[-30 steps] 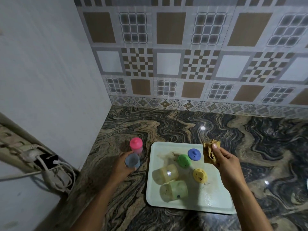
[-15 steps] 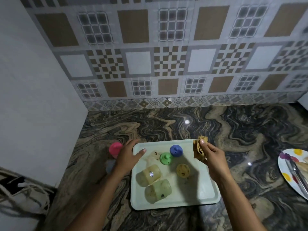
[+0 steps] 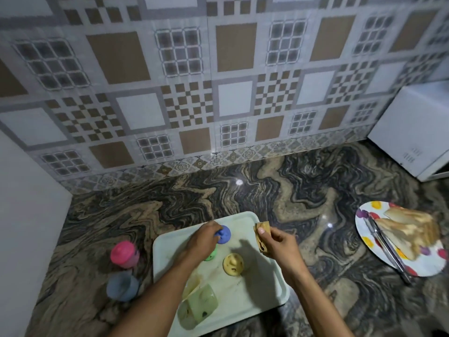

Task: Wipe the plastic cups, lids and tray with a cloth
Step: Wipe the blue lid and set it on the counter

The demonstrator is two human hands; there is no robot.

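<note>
Since half a second before, my left grip had left the tray's near-left corner and crossed to the blue lid. The view had also swung right, bringing in all of the plate and a white appliance.

The worktop was dark stone with tan swirls and a gloss that caught two light spots. Behind it rose a tiled wall of brown, white and grey squares, grids and checks, with a floral border strip at its foot. A plain pale wall closed the left side.

The only writing I found was a few small dark marks on the appliance's front, too small to read.

The pale tray lay on the worktop in front of me. On it sat the blue lid, a green lid half hidden under my hand, and a yellow lid. A greenish translucent cup lay on its side, and a yellowish cup lay partly behind my forearm. My left grip pinched the blue lid by its top. My right grip clasped the folded tan cloth above the tray's far right corner.

Left of the tray stood a pink-lidded cup and, just beside it, a blurred blue cup. Well to the right, a spotted plate held toasted bread pieces and metal tongs.
</note>
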